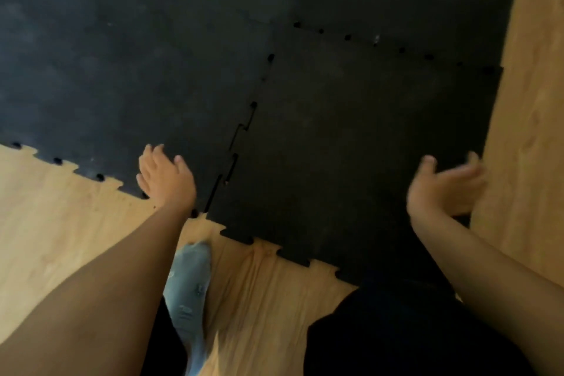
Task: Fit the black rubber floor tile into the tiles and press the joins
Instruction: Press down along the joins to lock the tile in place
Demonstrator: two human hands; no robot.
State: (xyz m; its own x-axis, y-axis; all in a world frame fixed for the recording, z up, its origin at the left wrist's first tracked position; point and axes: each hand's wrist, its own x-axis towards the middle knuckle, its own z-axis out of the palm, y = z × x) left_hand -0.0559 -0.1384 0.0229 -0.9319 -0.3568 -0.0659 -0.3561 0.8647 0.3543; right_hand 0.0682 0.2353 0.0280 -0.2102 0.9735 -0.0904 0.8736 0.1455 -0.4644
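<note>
Four black tiles (351,146), two hands (166,177), one socked foot (190,278).

Matt black rubber on the tile (351,143), faintly speckled, edges cut in puzzle teeth. At ten o'clock the laid tiles (122,55) look dusty, scuffed grey. Floor (61,223): pale wood grain, satin. Sock (190,284): grey knit cloth.

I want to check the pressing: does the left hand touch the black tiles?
Touching. In the head view the left hand lies flat on the laid tiles, beside the open join.

Black tile (351,156) among laid tiles (137,55) (left join gapped), both hands open
</note>
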